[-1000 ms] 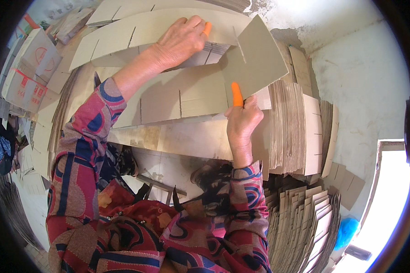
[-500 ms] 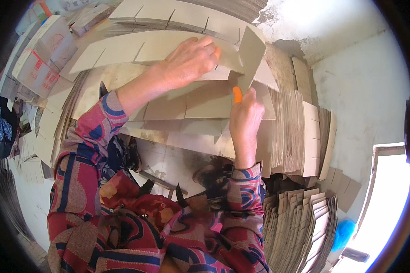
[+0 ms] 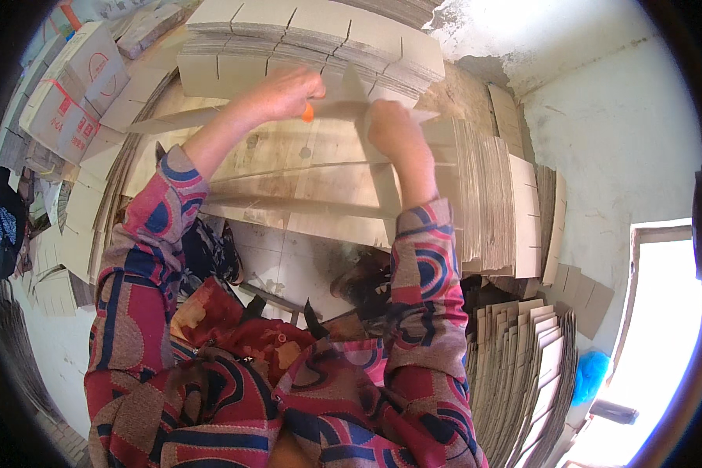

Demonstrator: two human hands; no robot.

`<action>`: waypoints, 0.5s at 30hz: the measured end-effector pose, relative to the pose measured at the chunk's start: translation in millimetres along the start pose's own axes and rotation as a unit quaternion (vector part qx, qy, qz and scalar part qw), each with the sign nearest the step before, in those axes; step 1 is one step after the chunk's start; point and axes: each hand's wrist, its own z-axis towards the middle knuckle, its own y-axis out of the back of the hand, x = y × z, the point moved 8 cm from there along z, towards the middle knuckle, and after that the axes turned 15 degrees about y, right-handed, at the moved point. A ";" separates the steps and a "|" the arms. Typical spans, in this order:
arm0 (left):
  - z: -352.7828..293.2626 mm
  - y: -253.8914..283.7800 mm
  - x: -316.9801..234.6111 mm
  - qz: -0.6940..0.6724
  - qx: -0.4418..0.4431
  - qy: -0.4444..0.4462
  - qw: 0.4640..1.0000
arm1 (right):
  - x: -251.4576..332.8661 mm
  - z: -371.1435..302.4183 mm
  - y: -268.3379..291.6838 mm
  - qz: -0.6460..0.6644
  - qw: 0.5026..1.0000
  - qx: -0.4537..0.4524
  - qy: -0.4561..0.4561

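Note:
Both hands hold a partition made of interlocked cardboard strips over a wooden work table [image 3: 269,152]. My left hand [image 3: 285,92] is closed at the far long strip [image 3: 175,121], which shows nearly edge-on; an orange finger cover [image 3: 308,113] is on one finger. My right hand [image 3: 398,129] is closed round the right-hand part, where a short cross strip [image 3: 355,84] stands up beyond the knuckles. Two more long strips [image 3: 304,204] run edge-on nearer to me, joined at the right by another cross piece [image 3: 385,187]. The right fingertips are hidden behind the hand.
A pile of slotted cardboard strips [image 3: 312,35] lies at the far side. Upright stacks of cardboard [image 3: 487,203] stand to the right, with more strips [image 3: 515,374] below. A taped carton [image 3: 74,90] sits at the far left. A blue bag [image 3: 591,377] is by the bright doorway.
The partition has tilted from showing its broad faces to nearly edge-on. My left hand has moved left and slightly down; my right hand has moved up and left, nearer the far pile.

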 end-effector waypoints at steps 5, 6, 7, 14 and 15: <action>-10.7 -43.2 13.8 -0.077 -0.007 -0.025 0.997 | -42.3 15.0 -115.6 -0.014 0.995 0.090 0.046; -18.7 -45.7 17.6 -0.080 0.020 0.002 0.997 | -43.7 12.4 -113.4 0.067 0.994 0.085 0.000; -24.8 -47.3 20.7 -0.083 0.046 0.028 0.995 | -48.6 7.7 -108.9 0.147 0.985 0.080 -0.047; -66.9 -49.1 16.6 -0.056 -0.025 0.014 0.998 | -94.8 -109.5 0.4 -0.059 0.974 -0.198 -0.090; -74.8 -48.2 11.7 -0.051 -0.047 -0.008 0.998 | -107.7 -131.2 1.3 -0.096 0.970 -0.189 -0.118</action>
